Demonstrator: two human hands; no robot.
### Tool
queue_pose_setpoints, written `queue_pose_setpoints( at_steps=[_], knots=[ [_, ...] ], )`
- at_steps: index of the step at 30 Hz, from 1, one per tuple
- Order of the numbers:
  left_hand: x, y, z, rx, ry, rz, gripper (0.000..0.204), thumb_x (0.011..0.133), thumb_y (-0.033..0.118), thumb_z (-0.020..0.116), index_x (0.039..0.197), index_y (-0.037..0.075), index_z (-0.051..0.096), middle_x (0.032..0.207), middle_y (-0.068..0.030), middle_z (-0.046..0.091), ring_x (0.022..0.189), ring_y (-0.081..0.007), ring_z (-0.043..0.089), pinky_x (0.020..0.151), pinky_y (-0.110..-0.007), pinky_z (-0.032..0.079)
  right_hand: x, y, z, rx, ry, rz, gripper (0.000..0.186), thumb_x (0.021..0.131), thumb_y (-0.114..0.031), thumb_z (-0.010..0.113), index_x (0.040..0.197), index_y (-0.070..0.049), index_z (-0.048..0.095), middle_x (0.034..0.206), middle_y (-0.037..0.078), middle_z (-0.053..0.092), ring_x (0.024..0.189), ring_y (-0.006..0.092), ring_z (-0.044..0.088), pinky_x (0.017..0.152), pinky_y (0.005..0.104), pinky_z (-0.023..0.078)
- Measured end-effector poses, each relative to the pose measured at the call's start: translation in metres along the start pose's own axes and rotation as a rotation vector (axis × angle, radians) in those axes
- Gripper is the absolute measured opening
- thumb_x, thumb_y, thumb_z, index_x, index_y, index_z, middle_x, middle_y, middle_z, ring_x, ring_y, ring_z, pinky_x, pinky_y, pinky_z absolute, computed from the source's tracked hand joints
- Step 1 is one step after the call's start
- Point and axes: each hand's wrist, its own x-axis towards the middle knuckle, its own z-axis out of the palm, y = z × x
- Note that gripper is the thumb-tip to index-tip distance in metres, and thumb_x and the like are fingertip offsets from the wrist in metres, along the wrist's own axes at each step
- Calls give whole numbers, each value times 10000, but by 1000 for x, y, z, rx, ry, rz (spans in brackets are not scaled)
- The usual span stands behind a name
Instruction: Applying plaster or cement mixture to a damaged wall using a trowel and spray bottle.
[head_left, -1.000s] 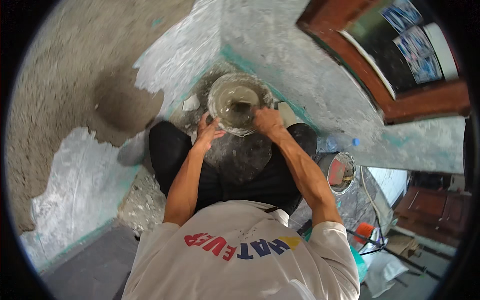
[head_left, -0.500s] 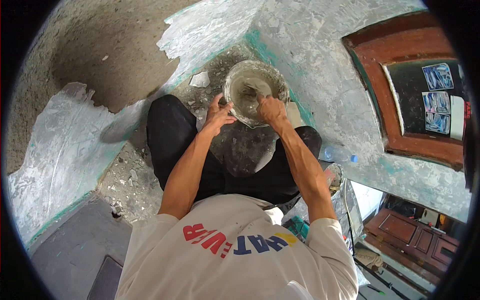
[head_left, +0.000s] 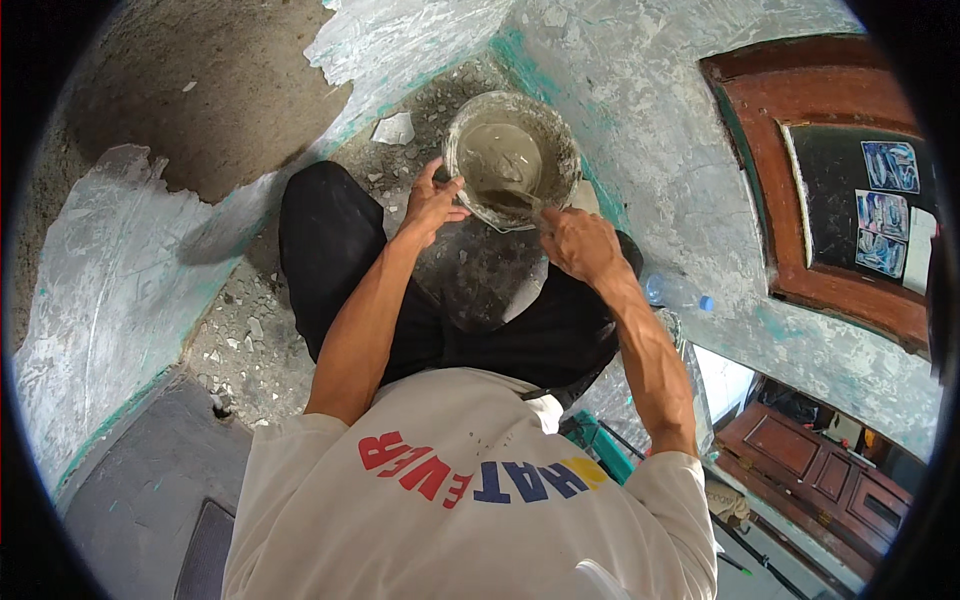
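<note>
At bucket rim (head_left: 564, 130): left hand (head_left: 430, 208) spread loosely, right hand (head_left: 582, 243) curled round tool (head_left: 533, 204).
</note>
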Motion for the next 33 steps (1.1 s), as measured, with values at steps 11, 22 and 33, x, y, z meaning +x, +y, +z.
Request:
queue_pose_setpoints(
  at_steps=[11,22,33],
  knots=[
    [1,-5,-1,-40,-21,-8,769,1021,274,676,1619,114,221,1344,-241,529,901,-303,745,807,-416,657,71,50,60,-109,18,132,244,942,-227,587,1059,-33,677,870,226,731,819,416,742,725,507,602],
    [-1,3,5,-6,-3,-34,774,1019,283,678,1618,91,226,1314,-222,529,922,-314,740,826,-412,657,93,39,68,-53,91,234,231,947,-180,559,1071,-27,679,1018,261,724,888,432,742,763,518,605],
    [0,0,2,-23,8,-14,790,1005,275,697,1616,86,234,1165,-164,559,890,-315,743,790,-411,664,33,6,46,-51,-45,15,224,908,-167,590,1068,-46,689,955,229,731,846,381,754,740,485,607]
  ],
)
